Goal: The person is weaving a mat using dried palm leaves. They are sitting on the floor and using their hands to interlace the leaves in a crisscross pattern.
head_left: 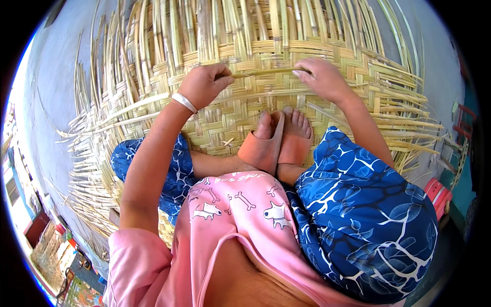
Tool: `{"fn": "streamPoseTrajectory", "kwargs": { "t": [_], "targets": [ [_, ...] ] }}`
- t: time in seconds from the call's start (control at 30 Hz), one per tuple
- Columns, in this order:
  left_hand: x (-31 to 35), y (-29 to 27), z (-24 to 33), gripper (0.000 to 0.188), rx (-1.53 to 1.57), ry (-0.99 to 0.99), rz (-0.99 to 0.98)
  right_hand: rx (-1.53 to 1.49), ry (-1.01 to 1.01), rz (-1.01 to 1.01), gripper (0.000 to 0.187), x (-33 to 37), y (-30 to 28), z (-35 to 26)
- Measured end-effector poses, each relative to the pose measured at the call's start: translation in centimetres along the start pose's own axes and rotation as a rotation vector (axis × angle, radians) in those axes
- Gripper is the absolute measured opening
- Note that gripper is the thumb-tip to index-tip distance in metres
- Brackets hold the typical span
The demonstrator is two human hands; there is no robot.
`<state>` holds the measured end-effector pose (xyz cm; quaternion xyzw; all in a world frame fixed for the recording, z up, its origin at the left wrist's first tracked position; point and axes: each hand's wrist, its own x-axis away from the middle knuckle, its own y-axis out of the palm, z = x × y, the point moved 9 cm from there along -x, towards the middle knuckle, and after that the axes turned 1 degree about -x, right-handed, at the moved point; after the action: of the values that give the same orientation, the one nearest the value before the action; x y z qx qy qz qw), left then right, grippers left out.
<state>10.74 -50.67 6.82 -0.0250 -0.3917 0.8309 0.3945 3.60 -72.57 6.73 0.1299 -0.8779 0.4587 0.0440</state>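
A thin greenish strip of split cane (261,72) runs crosswise between my two hands, a little in front of my feet. My left hand (203,84), with a pale bangle at the wrist, pinches its left part. At the other end my right hand (323,79) grips it between thumb and fingers. Beneath both hands spreads a large woven cane mat (217,120), patterned in a diagonal weave. Long unwoven strips (225,23) stand out from its far edge, and loose strip ends stick out at its left and right sides.
My feet in orange sandals (263,151) rest on the mat, between my bent knees. Grey floor (51,117) surrounds the mat. A red and white object (437,197) lies by my right knee, and a red-framed item (464,120) stands farther right. Assorted items clutter the lower left.
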Motion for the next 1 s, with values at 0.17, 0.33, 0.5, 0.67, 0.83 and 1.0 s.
{"fn": "streamPoseTrajectory", "kwargs": {
  "t": [0.17, 0.33, 0.5, 0.67, 0.83, 1.0],
  "targets": [
    [-0.1, -3.9, -1.6, 0.023, -0.045, -0.043, -0.046, -0.278, 0.184, -0.141, 0.033, -0.1, -0.5, 1.5],
    [0.6, -6.9, -6.1, 0.027, -0.067, -0.105, -0.131, -0.259, 0.246, -0.178, 0.036, -0.5, -0.5, 5.4],
    [1.5, -7.7, -8.3, 0.028, -0.041, -0.242, -0.217, -0.212, 0.290, -0.151, 0.035, -1.3, -0.9, 5.7],
    [0.6, -9.9, -6.0, 0.030, -0.556, -0.170, -0.029, -0.297, 0.307, -0.209, 0.032, -1.4, 0.8, 5.4],
    [-0.5, -8.2, -7.3, 0.029, -0.446, -0.089, -0.114, -0.330, 0.352, -0.227, 0.032, -1.2, 0.7, 5.3],
    [0.0, -6.0, -9.0, 0.031, -0.242, -0.134, -0.240, -0.328, 0.329, -0.259, 0.033, -1.0, 0.6, 5.6]
  ]
}}
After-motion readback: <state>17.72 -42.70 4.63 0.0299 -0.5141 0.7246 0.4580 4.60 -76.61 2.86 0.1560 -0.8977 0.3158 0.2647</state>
